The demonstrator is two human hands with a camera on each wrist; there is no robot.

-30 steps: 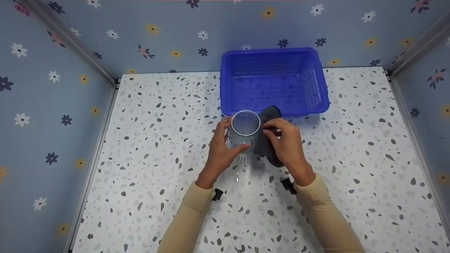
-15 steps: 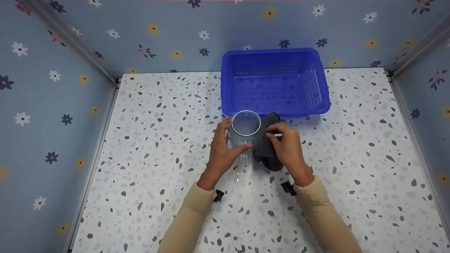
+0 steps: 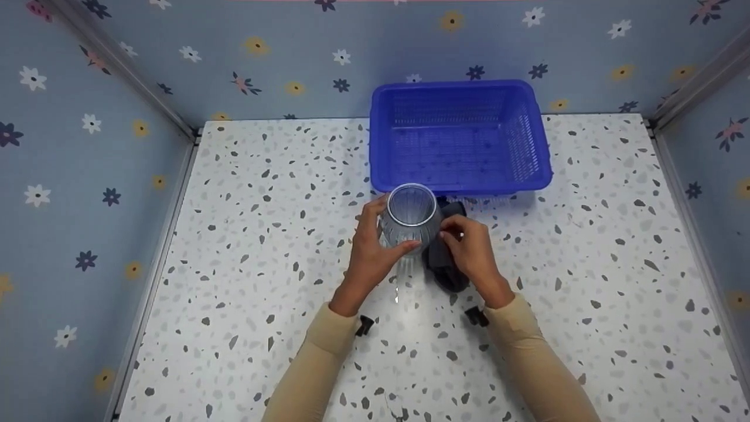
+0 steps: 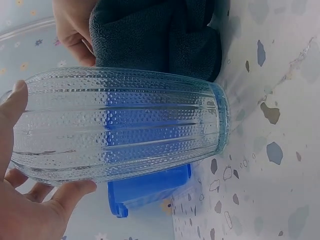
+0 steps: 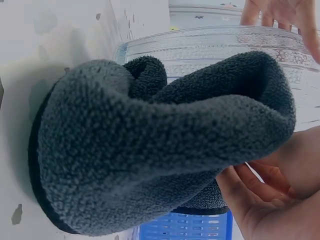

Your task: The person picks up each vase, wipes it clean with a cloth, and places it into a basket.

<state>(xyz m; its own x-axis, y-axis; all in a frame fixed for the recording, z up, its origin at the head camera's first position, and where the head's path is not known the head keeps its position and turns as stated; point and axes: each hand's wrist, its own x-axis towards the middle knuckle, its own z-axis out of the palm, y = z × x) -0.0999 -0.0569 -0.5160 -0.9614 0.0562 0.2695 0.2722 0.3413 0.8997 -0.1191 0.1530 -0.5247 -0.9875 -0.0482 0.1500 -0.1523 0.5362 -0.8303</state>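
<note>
The left hand (image 3: 370, 252) gripped the ribbed glass vase (image 3: 410, 220), which stood on the speckled table (image 3: 246, 246) just before the blue basket (image 3: 530, 140). The right hand (image 3: 471, 255) pinched a dark grey cloth (image 3: 442, 266) against its side. A hard sideways rub could probably tip the tall, narrow-footed vase if the steadying grip loosened.

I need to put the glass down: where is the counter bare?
Bare counter lies left of the left hand, and right of the right hand. Crowded: glass, cloth and basket together.
</note>
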